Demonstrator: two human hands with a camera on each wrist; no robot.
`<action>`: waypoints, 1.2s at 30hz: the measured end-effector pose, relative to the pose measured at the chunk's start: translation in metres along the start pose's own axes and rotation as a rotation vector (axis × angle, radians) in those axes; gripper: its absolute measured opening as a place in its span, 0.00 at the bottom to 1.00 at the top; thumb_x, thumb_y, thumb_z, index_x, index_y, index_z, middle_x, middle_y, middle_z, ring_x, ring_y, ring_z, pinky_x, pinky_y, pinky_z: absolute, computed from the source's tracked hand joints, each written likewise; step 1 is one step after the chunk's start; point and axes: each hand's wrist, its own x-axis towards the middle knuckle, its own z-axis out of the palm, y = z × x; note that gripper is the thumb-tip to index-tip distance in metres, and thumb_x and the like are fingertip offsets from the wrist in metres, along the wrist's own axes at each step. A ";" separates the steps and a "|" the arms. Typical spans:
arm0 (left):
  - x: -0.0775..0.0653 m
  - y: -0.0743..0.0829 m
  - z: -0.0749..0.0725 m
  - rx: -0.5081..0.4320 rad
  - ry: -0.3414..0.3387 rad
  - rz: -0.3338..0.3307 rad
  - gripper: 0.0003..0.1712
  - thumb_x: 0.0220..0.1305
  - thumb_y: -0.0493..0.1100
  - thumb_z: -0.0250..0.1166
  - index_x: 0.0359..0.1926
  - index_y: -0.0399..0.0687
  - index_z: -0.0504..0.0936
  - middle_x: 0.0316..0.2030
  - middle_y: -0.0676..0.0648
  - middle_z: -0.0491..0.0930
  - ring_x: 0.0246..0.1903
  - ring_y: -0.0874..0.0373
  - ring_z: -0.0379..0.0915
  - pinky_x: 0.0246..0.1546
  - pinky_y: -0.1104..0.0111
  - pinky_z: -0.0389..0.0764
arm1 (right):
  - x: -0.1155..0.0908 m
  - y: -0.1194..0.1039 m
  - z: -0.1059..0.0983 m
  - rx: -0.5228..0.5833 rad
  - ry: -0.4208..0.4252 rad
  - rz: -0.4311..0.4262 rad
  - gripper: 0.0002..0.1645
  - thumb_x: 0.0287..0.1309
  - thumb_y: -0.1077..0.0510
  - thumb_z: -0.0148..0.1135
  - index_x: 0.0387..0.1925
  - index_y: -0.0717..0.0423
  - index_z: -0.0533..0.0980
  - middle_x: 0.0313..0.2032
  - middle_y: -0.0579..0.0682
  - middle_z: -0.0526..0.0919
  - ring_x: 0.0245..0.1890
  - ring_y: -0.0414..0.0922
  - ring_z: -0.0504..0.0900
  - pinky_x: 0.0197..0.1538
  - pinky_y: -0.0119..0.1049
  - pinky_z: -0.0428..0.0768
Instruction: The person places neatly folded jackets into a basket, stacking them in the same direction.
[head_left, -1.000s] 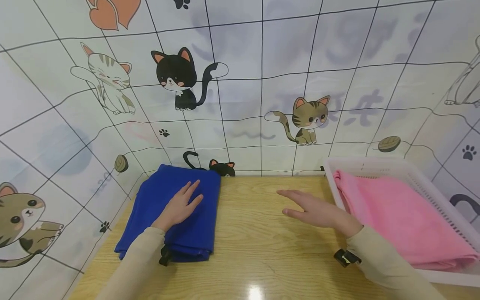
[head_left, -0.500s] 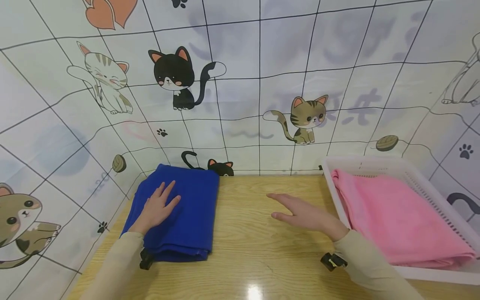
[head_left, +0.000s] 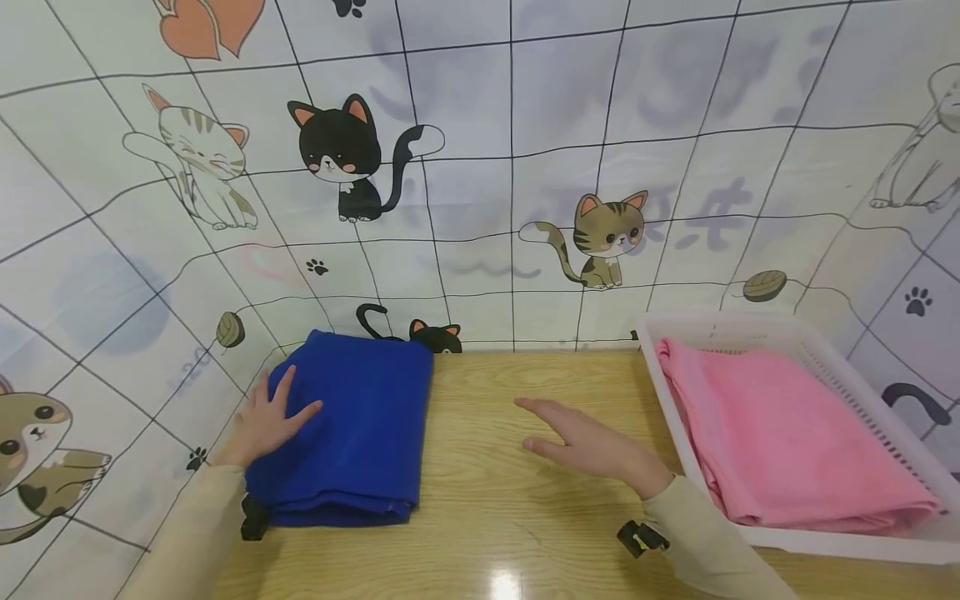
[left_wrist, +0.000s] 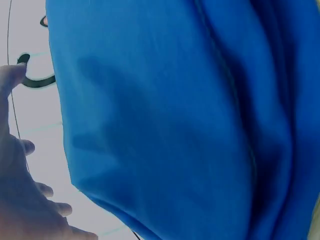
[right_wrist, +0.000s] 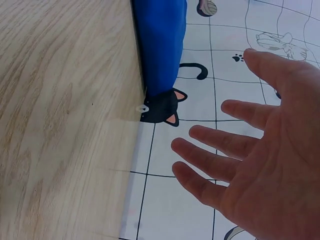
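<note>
A folded blue cloth [head_left: 360, 417] lies on the left part of the wooden table, its layered edge toward me. My left hand [head_left: 262, 421], fingers spread, is over the cloth's left side; in the left wrist view its shadow falls on the fabric, and I see a gap between hand [left_wrist: 30, 190] and cloth. My right hand [head_left: 592, 442] hovers above the bare wood between the cloth and the white basket, palm facing left. The right wrist view shows that hand [right_wrist: 270, 145] with its fingers apart and nothing in it.
A white plastic basket [head_left: 832, 543] stands at the right with a folded pink cloth [head_left: 795, 442] inside. Behind the wooden table [head_left: 487, 475] rises a wall covering [head_left: 480, 208] printed with cats and grid lines, which also runs along the left and right sides.
My left hand has moved left, from the middle of the blue cloth to its left side. The right hand has shifted slightly left and toward me. Both cloths lie as before.
</note>
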 end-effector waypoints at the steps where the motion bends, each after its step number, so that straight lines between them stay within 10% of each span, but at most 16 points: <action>1: 0.000 -0.003 -0.001 0.005 -0.009 -0.008 0.55 0.65 0.67 0.54 0.75 0.38 0.40 0.68 0.19 0.33 0.62 0.15 0.35 0.50 0.23 0.46 | 0.000 0.000 0.001 -0.002 0.004 -0.002 0.39 0.70 0.43 0.51 0.72 0.60 0.57 0.68 0.59 0.62 0.68 0.57 0.59 0.66 0.53 0.58; 18: -0.003 -0.040 -0.009 -0.413 -0.252 -0.063 0.57 0.70 0.57 0.54 0.71 0.34 0.22 0.68 0.22 0.23 0.65 0.23 0.19 0.58 0.31 0.35 | -0.001 -0.002 0.012 0.028 0.021 -0.005 0.36 0.71 0.42 0.49 0.70 0.59 0.60 0.67 0.55 0.66 0.59 0.53 0.72 0.61 0.51 0.69; 36: 0.000 -0.032 0.000 -0.535 -0.391 -0.132 0.69 0.62 0.54 0.65 0.68 0.37 0.13 0.66 0.23 0.15 0.65 0.23 0.18 0.59 0.32 0.35 | -0.005 0.013 0.030 0.135 0.004 0.018 0.37 0.71 0.40 0.48 0.71 0.58 0.59 0.62 0.63 0.69 0.55 0.58 0.75 0.55 0.54 0.73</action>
